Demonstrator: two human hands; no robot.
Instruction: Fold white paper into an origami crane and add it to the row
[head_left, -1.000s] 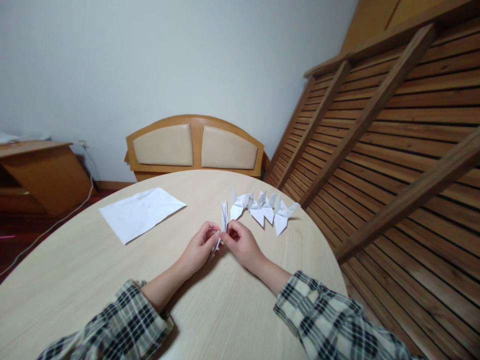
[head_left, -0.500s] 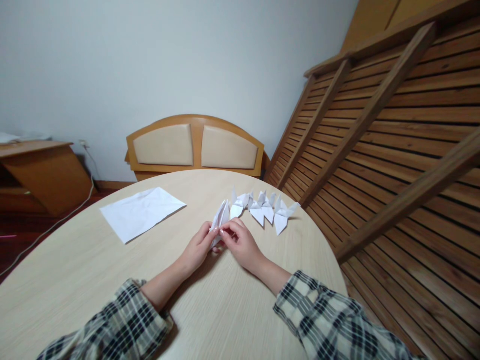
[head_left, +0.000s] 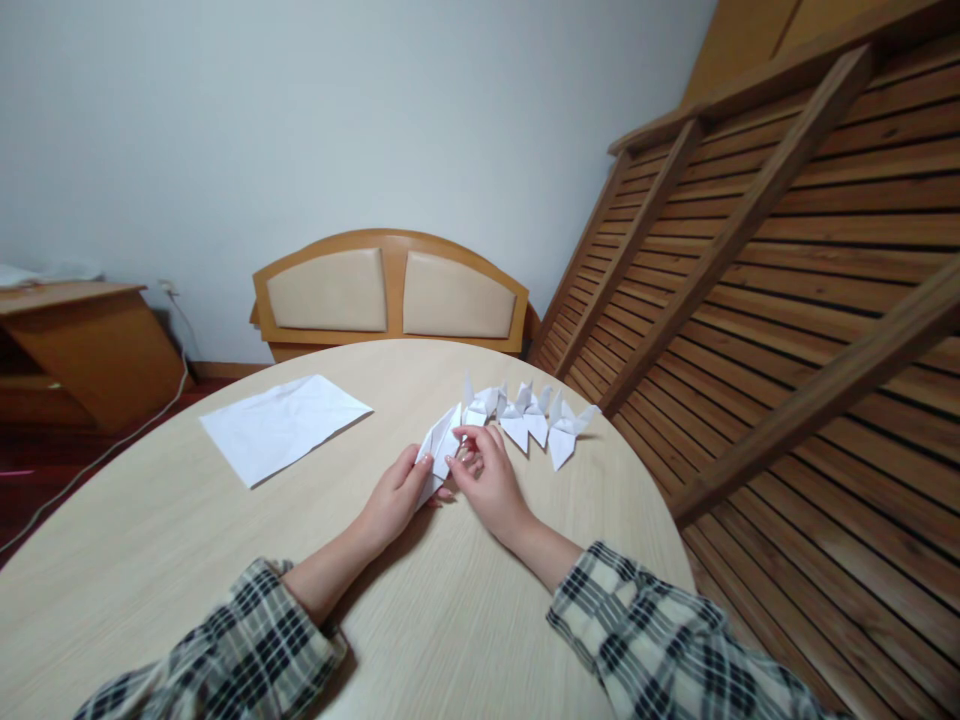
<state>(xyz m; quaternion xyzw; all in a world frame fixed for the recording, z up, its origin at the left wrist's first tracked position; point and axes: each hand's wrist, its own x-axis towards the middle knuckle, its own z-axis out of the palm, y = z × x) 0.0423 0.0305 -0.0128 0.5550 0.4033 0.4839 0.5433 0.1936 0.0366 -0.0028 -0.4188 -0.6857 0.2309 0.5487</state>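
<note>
My left hand and right hand each pinch a half-folded white paper piece between them, low over the round table, apparently so its flaps stay steady. Folded paper cranes stand in a row just beyond; a flat white sheet lies well apart on the left.

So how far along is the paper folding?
Done: a row of folded paper figures sits on the table. In hand: left hand and right hand pinch a half-folded piece. To go: one flat sheet lies untouched.

No legible text, labels or numbers on anything
</note>
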